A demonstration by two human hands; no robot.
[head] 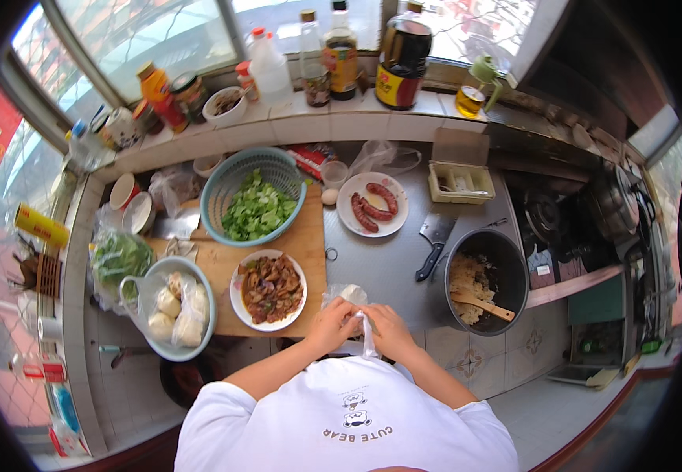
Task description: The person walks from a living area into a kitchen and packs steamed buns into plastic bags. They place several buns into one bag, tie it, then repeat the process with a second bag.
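My left hand [335, 323] and my right hand [385, 329] meet at the counter's near edge, both pinching the gathered neck of a clear plastic bag [369, 336]. The bag's body, with something whitish in it, lies just beyond my fingers; its contents are partly hidden. To the left, a white plate of chopped cooked meat in sauce [270, 289] rests on a wooden cutting board [314, 248]. Farther left stands a light blue basin [211, 318] holding white buns or dough pieces, some in plastic. On the right, a dark pot [520, 259] holds rice and a wooden spatula [488, 305].
A blue colander [205, 206] of chopped greens stands on the board. Beyond my hands are a plate of sausages [346, 221], an egg [329, 196] and a seasoning box [464, 197]. A cleaver [435, 236] lies beside the pot. Bottles line the ledge; a gas stove [553, 218] is at right.
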